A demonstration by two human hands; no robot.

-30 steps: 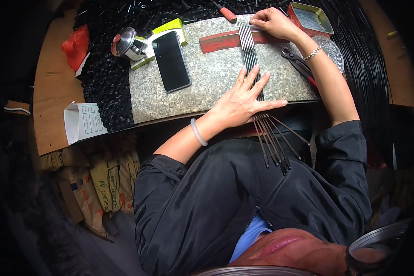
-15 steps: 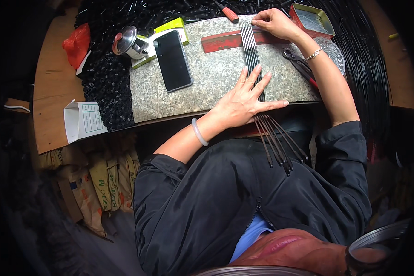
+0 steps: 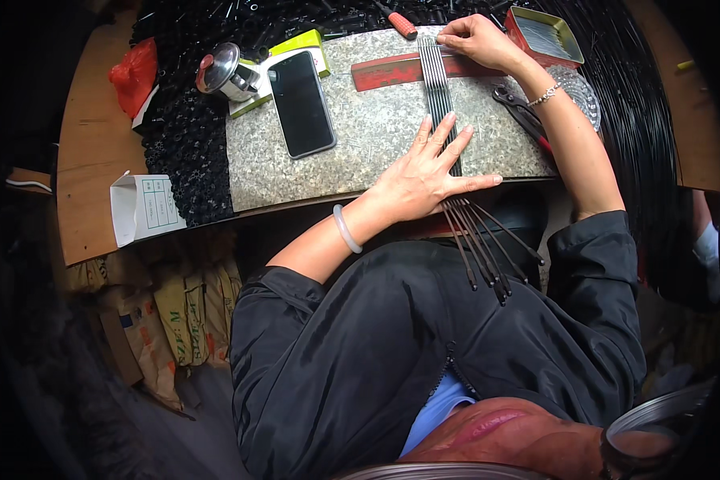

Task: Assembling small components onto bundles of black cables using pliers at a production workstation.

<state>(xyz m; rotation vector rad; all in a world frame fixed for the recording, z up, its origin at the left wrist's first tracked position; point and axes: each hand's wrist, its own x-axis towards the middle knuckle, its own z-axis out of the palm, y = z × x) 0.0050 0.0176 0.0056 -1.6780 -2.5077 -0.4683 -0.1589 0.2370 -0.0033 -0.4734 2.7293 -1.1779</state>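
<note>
Several thin dark rods (image 3: pixel 435 76) lie side by side across a speckled stone-like slab (image 3: pixel 368 152). Their near ends, tipped with small knobs, fan out over the slab's front edge above my lap. My left hand (image 3: pixel 428 172) rests flat on the rods with its fingers spread, pressing them from above. At the far ends of the rods, my right hand (image 3: pixel 476 40) has thumb and fingertips pinched together; whatever sits between them is too small to make out. Under the rods runs a worn red strip (image 3: pixel 386 74), crosswise to them.
Left on the slab are a phone (image 3: pixel 302 104), a yellow-green box (image 3: pixel 300 42) and a lidded metal pot (image 3: pixel 228 76). Red-handled pliers (image 3: pixel 520 116), a glass dish (image 3: pixel 580 96) and a tin of thin pins (image 3: pixel 548 36) lie right. A red-handled tool (image 3: pixel 402 24) lies at the back.
The knobbed near ends of the rods have spread slightly further to the right. Part of another person's leg has come into view at the right edge. Both my hands keep their places.
</note>
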